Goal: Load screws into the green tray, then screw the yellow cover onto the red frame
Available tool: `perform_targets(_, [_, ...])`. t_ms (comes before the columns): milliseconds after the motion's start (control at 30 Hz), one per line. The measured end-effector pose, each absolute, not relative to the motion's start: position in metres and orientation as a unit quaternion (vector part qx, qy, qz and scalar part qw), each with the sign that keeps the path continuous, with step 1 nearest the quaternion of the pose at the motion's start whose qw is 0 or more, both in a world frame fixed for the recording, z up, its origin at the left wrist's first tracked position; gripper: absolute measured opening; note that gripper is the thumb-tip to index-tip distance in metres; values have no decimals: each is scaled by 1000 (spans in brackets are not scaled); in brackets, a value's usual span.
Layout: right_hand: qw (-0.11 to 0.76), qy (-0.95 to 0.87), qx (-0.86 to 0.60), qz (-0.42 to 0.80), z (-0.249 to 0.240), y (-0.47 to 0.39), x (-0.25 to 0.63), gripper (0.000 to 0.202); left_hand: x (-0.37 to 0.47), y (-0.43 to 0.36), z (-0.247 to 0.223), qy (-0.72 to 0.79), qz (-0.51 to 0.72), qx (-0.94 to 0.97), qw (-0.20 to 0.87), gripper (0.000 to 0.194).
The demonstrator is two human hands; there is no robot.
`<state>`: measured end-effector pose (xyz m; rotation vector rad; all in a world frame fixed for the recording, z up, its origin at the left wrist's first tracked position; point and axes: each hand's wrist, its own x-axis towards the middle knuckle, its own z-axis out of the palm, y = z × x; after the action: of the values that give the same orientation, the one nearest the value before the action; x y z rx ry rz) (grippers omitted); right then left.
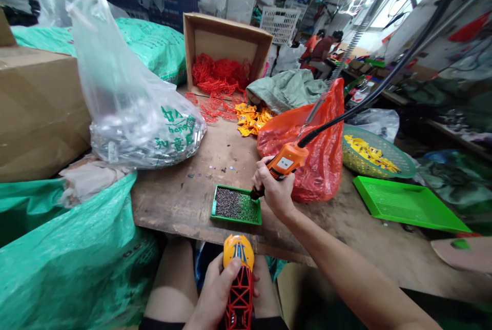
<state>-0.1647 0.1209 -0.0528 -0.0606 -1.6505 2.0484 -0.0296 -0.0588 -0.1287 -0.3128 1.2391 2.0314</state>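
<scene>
In my left hand point(221, 281) is a toy car point(239, 289) with a yellow hood and a red lattice frame, held over my lap below the table edge. My right hand point(277, 186) is wrapped round an orange electric screwdriver point(286, 161), which hangs from a coiled spring and a black cable. The screwdriver's dark tip points down at the right part of a small green tray point(253, 221). A heap of tiny dark screws point(227, 203) fills the tray's left side, while its perforated floor shows on the right.
Behind the tray lie yellow car shells point(251, 119) and red lattice parts point(221, 74) spilling from a cardboard box point(230, 25). A clear plastic bag point(142, 120) stands left, a red bag point(307, 145) right. Farther right are a green tray point(411, 204) and a basket point(378, 158).
</scene>
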Motion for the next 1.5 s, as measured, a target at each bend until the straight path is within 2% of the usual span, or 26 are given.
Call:
perform_targets(233, [253,-610,-19,751,-50,120,-164,52,-31,-57,-128,494,779,-122,366,93])
perform_targets(600, [276,-598,11,752,-37,122,-158,53,-33,-55,-126,499,780,-132,354,83])
perform_targets(767, [284,-597,28,750,-17,116,-134,47,-35,-54,-126,504,780,-130,347,75])
perform_targets(900, [257,-611,58,747,-10,107,-99,34,-35,-53,-129,503,783,-125,345,71])
perform_targets(1267, [190,-596,162,764,-33,86,-63,12,-40,-51,-127,501,782,-118,351,103])
perform_targets(1500, [186,-572,166,781,-29,77,-67,12,-41,-50,-133,496,787,-107,351,97])
